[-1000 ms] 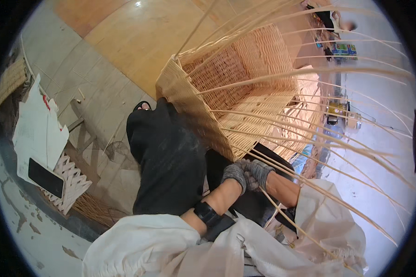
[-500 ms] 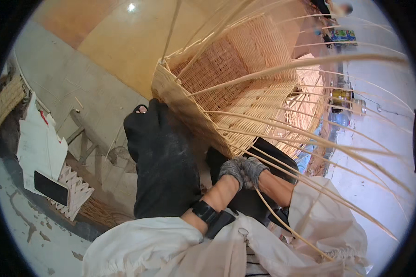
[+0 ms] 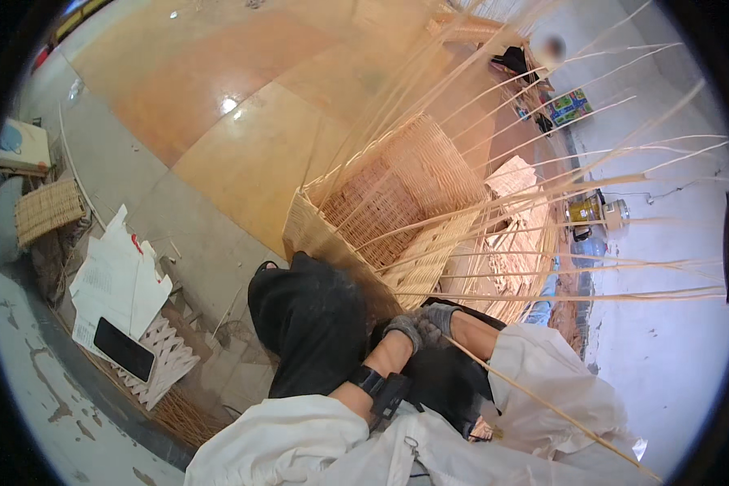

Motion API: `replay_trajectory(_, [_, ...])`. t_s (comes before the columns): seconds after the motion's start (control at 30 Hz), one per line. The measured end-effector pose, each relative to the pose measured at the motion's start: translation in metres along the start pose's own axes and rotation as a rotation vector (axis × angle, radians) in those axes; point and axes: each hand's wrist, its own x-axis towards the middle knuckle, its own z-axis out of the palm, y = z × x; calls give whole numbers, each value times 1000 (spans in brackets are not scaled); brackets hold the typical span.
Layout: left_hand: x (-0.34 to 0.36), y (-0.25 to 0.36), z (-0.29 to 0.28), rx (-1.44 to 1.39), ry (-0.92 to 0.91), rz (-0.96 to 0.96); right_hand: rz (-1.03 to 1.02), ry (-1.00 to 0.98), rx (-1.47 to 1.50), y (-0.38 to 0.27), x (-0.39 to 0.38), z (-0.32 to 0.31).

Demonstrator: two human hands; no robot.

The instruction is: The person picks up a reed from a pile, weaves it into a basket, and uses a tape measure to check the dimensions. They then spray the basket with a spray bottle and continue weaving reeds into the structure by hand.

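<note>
A woven cane basket (image 3: pixel 437 178), with many long loose strands sticking out of it, leans tilted by my dark-trousered legs (image 3: pixel 300 324). My left hand (image 3: pixel 405 332) and my right hand (image 3: pixel 437 322), both in grey knit gloves, are closed and pressed together just below the basket's near corner. A single pale cane strand (image 3: pixel 526 390) runs from the hands down to the lower right; they seem wrapped round it, though which fingers hold it is hidden.
At left lie white paper (image 3: pixel 105 283), a dark phone (image 3: pixel 124 350), a lattice piece (image 3: pixel 170 368) and a woven mat (image 3: pixel 49 211). Flat pale pieces (image 3: pixel 510 259) and a yellow container (image 3: pixel 581 212) are along the right wall (image 3: pixel 656 340). A person (image 3: pixel 539 57) is at the far right back.
The head view has shifted up across the room, so the basket and legs appear lower and more floor shows. The hands stay together below the basket's corner.
</note>
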Motion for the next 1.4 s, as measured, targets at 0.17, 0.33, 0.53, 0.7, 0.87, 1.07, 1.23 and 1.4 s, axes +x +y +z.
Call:
replay_trajectory(0.17, [-9,-5,5,-6,-2,3,-2,5,-18,3,13,0])
replay_trajectory(0.33, [0,-6,4,9,30,8,8,22,-11,5,20,1])
replay_trajectory(0.53, [6,-4,5,62,82,45,6,38,2,14,32,2])
replay_trajectory(0.7, [11,0,-3,115,86,99,-28,18,13,22,54,1])
replay_trajectory(0.87, [-2,9,-1,212,28,188,-243,-220,-148,23,82,-18])
replay_trajectory(1.07, [-26,36,-14,476,38,444,283,-680,1093,38,88,-47])
replay_trajectory(1.23, [-81,101,3,957,462,1771,-153,-589,1480,70,47,-102])
replay_trajectory(1.4, [-68,69,27,2142,234,1328,-628,-588,1572,100,37,-192])
